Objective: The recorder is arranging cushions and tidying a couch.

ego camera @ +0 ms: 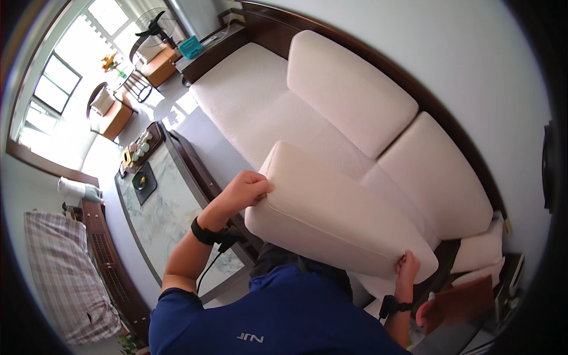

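Note:
A thick cream sofa cushion (337,199) is held up in front of my body, tilted above the sofa seat. My left hand (248,190) pinches its cover near the far left corner. Near the other end, my right hand (407,266) grips the fabric along the edge. Beyond lies the sofa's long quilted seat (257,106), covered in off-white fabric. Two more cream cushions lean on the dark wooden backrest: a back cushion (350,93) farther off and a nearer back cushion (437,177). The held cushion hides part of the seat.
A marble-topped coffee table (177,199) stands to the left, bearing a tea tray (146,146). Small pillows (481,248) and a brown cloth (461,304) are at the right. A teal box (191,47) and a fan (155,29) stand at the far end. Cables hang from both wrist straps.

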Tool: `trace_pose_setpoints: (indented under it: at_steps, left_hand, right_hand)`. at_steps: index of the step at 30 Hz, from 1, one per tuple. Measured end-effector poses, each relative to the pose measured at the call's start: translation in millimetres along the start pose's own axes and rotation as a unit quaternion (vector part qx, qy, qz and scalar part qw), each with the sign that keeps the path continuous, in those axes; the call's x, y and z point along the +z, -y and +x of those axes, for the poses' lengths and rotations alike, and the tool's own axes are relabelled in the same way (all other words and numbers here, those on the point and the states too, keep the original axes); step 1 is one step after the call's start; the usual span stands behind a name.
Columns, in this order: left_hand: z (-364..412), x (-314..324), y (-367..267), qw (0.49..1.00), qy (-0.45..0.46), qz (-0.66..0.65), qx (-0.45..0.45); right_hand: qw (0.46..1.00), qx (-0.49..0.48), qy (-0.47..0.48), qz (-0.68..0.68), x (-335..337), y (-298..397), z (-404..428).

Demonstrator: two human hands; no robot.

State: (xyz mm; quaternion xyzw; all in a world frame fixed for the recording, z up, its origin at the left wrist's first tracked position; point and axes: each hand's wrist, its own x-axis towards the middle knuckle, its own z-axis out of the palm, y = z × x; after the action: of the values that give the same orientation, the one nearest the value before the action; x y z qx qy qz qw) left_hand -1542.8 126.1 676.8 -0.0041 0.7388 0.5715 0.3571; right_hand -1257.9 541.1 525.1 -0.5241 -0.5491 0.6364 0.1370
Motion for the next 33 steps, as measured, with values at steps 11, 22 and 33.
trace_pose_setpoints:
  at_steps: [11,22,33]
  left_hand:
    - [-6,-226,63,0.965,-0.186,-0.181,-0.034]
    - [-9,-430,66,0.925,-0.292,-0.236,-0.062]
    - [49,-589,39,0.890,-0.401,-0.208,-0.062]
  right_hand:
    - [0.980,-0.039,0.155,-0.119,312,73,14]
    - [0.950,-0.047,0.248,-0.186,591,103,-30]
    - [0.889,-0.172,0.340,-0.252,855,122,-5]
